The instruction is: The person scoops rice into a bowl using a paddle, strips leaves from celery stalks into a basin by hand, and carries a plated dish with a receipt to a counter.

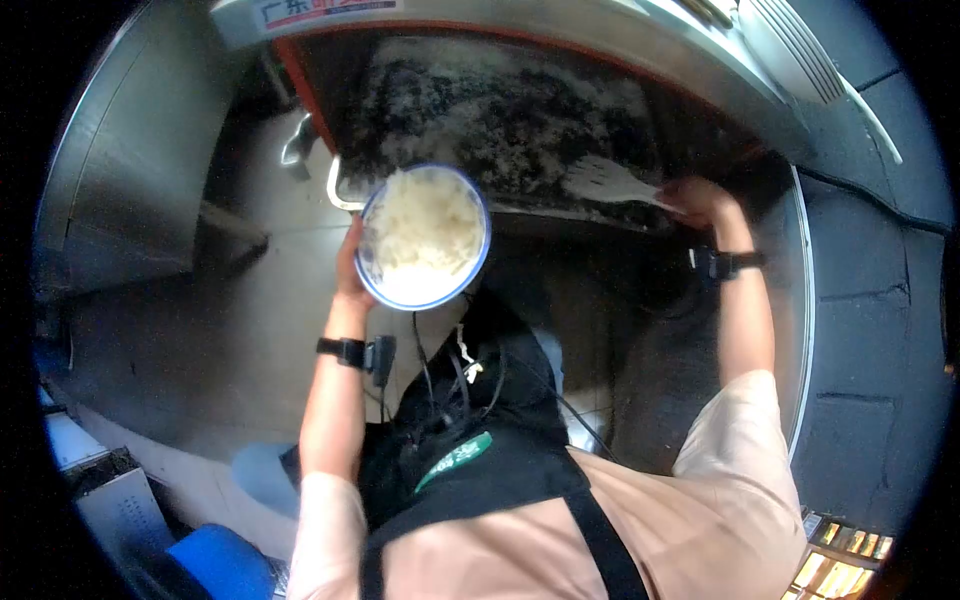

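My left hand is closed around the side of a white bowl with a blue rim. White cooked rice is heaped in the bowl. My right hand grips the handle of a pale rice paddle, whose broad end looks slotted. The paddle's head lies over the near right part of a dark tray. White grains are scattered across that tray, thickest toward its far side. Beside the bowl, a white bent handle sticks out at the tray's left corner.
The tray sits inside a metal cabinet with a red inner edge and a printed label. A ribbed white container rests at the upper right, near a black cable. A steel panel stands left; a blue object lies lower left.
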